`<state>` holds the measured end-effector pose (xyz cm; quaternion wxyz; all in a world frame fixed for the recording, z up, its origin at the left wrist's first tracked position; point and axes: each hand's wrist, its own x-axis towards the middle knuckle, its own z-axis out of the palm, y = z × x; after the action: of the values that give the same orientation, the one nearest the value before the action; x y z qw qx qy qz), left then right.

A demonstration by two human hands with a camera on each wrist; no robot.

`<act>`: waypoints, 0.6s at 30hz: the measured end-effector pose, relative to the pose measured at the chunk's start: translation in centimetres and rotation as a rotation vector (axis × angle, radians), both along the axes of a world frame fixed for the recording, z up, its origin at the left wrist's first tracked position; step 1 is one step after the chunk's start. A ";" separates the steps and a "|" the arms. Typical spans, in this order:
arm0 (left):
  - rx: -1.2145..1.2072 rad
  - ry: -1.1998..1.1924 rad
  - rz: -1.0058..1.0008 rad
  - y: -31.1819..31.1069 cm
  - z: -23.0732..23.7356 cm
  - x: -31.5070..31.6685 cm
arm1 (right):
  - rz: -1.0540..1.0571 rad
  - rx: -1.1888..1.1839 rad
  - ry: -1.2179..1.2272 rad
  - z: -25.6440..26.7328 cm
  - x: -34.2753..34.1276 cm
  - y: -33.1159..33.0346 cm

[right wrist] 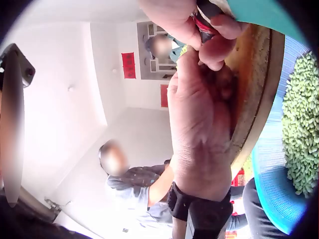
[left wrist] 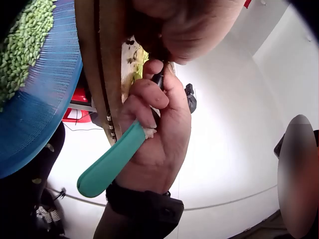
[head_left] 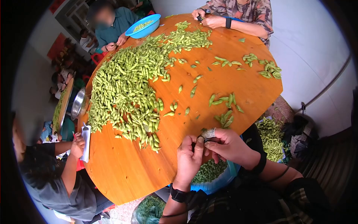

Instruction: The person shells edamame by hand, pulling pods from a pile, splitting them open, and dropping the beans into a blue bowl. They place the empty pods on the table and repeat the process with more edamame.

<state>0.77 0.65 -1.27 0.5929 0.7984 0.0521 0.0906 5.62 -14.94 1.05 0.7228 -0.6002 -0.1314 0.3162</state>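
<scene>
Left wrist view shows the right grip [left wrist: 172, 119] curled round a teal plastic-handled tool [left wrist: 113, 159] by the orange-brown wooden bench [head_left: 126, 168], light and stiff, I'd guess, best held at its fat end, but I can't tell whether the left grip [head_left: 190, 158] pinches anything.

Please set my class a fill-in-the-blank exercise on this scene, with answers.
1. The head-camera wearer's ____ hand grips the teal-handled tool.
2. The mesh basket holding shelled beans is coloured ____.
3. Unshelled soybean pods lie heaped on the wooden ____.

Missing words: right; blue; table.
</scene>
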 end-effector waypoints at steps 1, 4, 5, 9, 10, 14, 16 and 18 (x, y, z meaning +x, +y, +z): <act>0.001 0.005 0.004 -0.1 0.1 0.0 | 0.010 -0.025 0.016 0.2 0.0 0.0; 0.113 -0.061 0.039 -0.5 0.7 -0.1 | -0.006 -0.026 0.005 -0.7 0.1 0.1; 0.115 -0.053 0.044 -0.4 0.6 -0.1 | -0.002 -0.025 0.013 -0.6 0.1 0.1; -0.084 -0.021 -0.010 0.3 -0.2 0.0 | 0.013 -0.043 0.046 0.5 0.6 -0.1; -0.287 0.059 -0.050 0.6 -0.3 0.1 | -0.014 -0.032 0.052 0.5 0.7 0.0; -0.466 0.113 -0.054 1.0 -0.2 0.3 | -0.087 -0.026 -0.027 -0.2 0.6 0.4; -0.503 0.109 -0.035 0.8 -0.1 0.4 | -0.114 -0.003 -0.101 -0.4 0.2 0.7; -0.540 0.103 -0.018 0.7 0.0 0.3 | -0.167 -0.037 -0.115 0.0 -0.1 1.0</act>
<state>1.11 1.30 -1.30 0.7815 0.6156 0.0975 0.0273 5.52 -13.94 1.02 0.7266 -0.6395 -0.1165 0.2224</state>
